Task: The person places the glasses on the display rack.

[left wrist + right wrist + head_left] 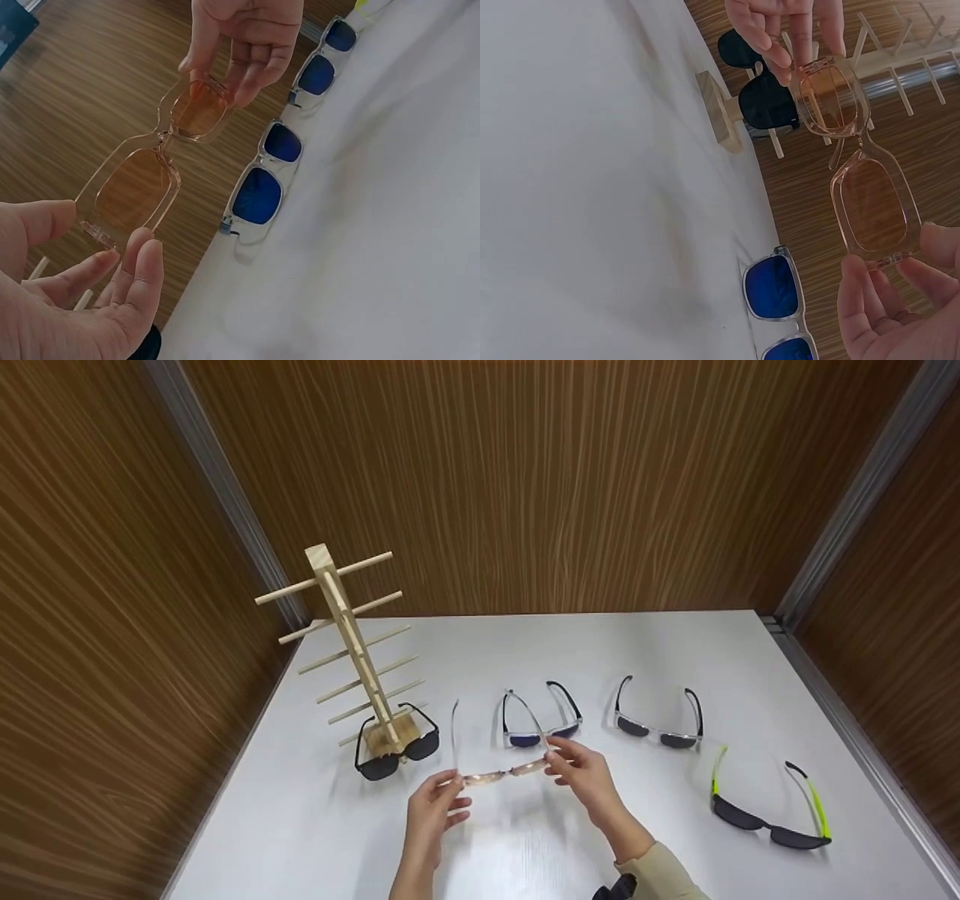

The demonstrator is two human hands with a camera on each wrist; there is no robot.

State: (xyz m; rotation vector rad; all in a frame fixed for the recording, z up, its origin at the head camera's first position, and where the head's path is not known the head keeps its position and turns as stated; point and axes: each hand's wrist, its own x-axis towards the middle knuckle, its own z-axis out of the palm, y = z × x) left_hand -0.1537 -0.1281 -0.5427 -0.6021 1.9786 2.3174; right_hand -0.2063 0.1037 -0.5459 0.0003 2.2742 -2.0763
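Note:
Both hands hold one pair of clear-framed sunglasses (484, 778) with orange-tinted lenses, raised above the white table. My left hand (435, 814) pinches the frame's left outer corner between thumb and fingers. At the opposite corner, my right hand (589, 780) pinches the frame by the hinge. The temples are unfolded and point away from me. In the left wrist view, the orange lens (135, 187) faces the camera between the two hands. Left of the hands, a wooden glasses rack (349, 630) stands with black sunglasses (380, 766) on its lowest part.
Behind the held pair lie blue-lensed sunglasses (525, 740) with black temples. To the right are clear-framed sunglasses (679, 740) and black sunglasses with yellow-green temples (799, 838). All rest on the white table (570, 652). Wood-grain panels (525, 487) enclose it at the back and sides.

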